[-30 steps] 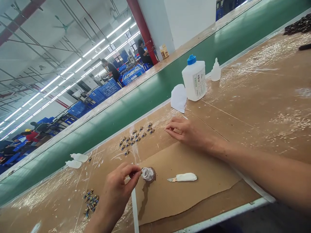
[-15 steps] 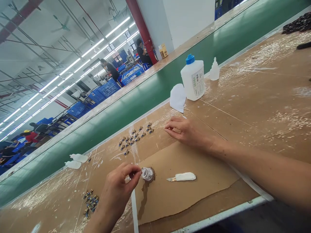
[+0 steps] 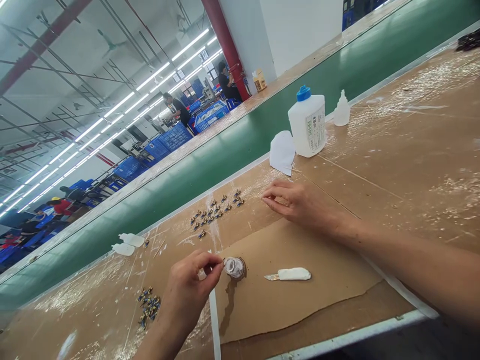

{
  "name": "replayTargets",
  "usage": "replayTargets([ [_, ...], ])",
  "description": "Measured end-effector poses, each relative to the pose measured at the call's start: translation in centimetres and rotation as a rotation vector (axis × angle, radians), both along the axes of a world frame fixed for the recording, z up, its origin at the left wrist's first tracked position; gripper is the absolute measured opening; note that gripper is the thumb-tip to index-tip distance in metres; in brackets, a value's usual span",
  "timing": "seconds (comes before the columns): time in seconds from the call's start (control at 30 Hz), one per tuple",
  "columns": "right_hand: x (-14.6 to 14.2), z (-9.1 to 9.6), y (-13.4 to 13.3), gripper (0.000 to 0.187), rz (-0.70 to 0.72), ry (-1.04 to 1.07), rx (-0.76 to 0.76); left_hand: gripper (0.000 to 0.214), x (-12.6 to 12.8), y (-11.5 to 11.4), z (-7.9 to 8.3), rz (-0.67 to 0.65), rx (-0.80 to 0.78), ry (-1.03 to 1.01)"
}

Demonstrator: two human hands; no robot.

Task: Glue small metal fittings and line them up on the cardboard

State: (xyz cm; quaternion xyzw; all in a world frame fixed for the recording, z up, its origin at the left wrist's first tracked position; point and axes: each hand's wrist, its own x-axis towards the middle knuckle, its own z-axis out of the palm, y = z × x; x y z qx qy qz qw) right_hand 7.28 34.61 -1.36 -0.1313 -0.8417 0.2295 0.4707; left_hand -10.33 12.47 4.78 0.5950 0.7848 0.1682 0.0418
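My left hand (image 3: 197, 285) is closed in a pinch at the near side of the cardboard. Its fingertips are right beside the rim of a small clear jar (image 3: 234, 268) with whitish residue; whether they touch it or hold something tiny I cannot make out. Farther right, my right hand (image 3: 288, 200) hovers above the table with thumb and fingertips pressed together, and what they hold, if anything, is too small to name. A craft knife (image 3: 294, 274) with a white-wrapped handle lies on the cardboard sheet (image 3: 326, 250) between the hands.
Small blue-and-gold parts lie in a group (image 3: 215, 212) beyond the jar and in a pile (image 3: 149, 306) at left. A large white bottle (image 3: 307, 122), a dropper bottle (image 3: 342, 110) and white paper (image 3: 283, 152) are behind. Two small bottles (image 3: 127, 243) lie left, near a green belt (image 3: 180, 182).
The whole scene has shifted slightly to the right in view. Both hands keep their pinched pose and nearly the same places over the table.
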Motion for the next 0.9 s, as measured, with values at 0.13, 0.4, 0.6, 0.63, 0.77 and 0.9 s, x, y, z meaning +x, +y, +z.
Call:
replayTargets([
  [0.13, -0.1, -0.2, 0.1, 0.015, -0.006, -0.002, 0.002, 0.013, 0.3, 0.6, 0.4, 0.001, -0.019, 0.017],
  [0.4, -0.1, -0.1, 0.1, 0.014, -0.014, 0.009, 0.003, 0.012, 0.3, 0.7, 0.2, -0.017, -0.018, 0.017],
  [0.6, -0.1, -0.2, 0.2, 0.014, -0.016, 0.018, 0.008, 0.013, 0.2, 0.8, 0.3, -0.009, -0.008, -0.021],
  [0.63, -0.1, -0.2, 0.2, 0.013, -0.016, 0.02, 0.009, 0.013, 0.1, 0.6, 0.5, 0.003, -0.007, -0.038],
  [0.77, 0.0, -0.1, 0.0, 0.014, -0.003, 0.034, 0.008, 0.02, -0.3, -1.9, 1.5, 0.193, -0.007, -0.105],
  [0.9, 0.0, 0.0, -0.2, 0.013, 0.018, 0.06, 0.031, 0.032, 0.3, -6.0, 1.4, 0.529, 0.105, -0.167],
])
